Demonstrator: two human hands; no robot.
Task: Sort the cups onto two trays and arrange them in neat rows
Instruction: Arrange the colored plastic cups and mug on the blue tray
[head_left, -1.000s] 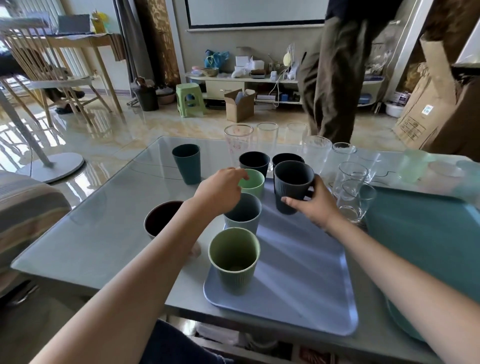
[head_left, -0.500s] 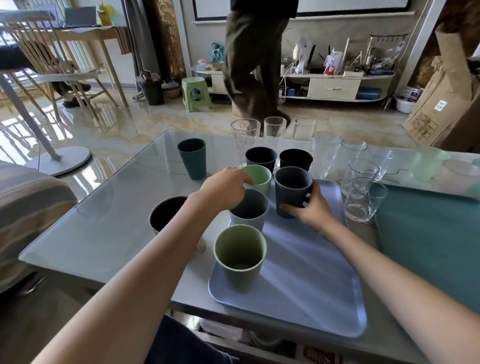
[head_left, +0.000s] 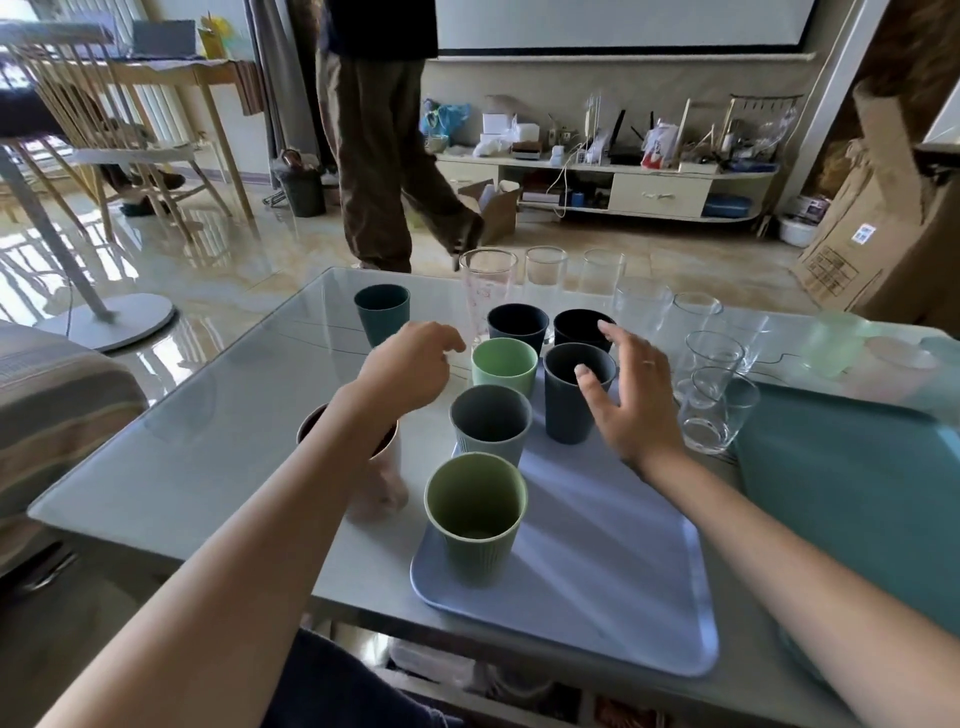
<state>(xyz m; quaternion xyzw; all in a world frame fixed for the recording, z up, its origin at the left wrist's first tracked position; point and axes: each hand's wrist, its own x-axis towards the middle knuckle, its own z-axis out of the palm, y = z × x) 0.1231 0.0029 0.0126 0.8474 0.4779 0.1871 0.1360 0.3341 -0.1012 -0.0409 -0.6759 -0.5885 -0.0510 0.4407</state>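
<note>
Nearest me, an olive cup (head_left: 475, 514) stands on the blue tray (head_left: 597, 587); a grey cup (head_left: 491, 423) and mint cup (head_left: 505, 365) line up toward 12 o'clock. My right hand (head_left: 631, 400), fingers spread, hovers beside the dark cup (head_left: 576, 392); my left hand (head_left: 410, 364), loosely curled, holds nothing. At 2 o'clock glasses (head_left: 719, 410) stand on the counter (head_left: 208, 431).

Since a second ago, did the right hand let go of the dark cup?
Yes. The right hand opened and pulled rightward off the dark cup.

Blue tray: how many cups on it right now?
4, possibly. Olive cup at the blue tray's near-left corner, grey cup behind it, light green cup at the far edge, its base hidden, and dark cup beside the right hand.
</note>
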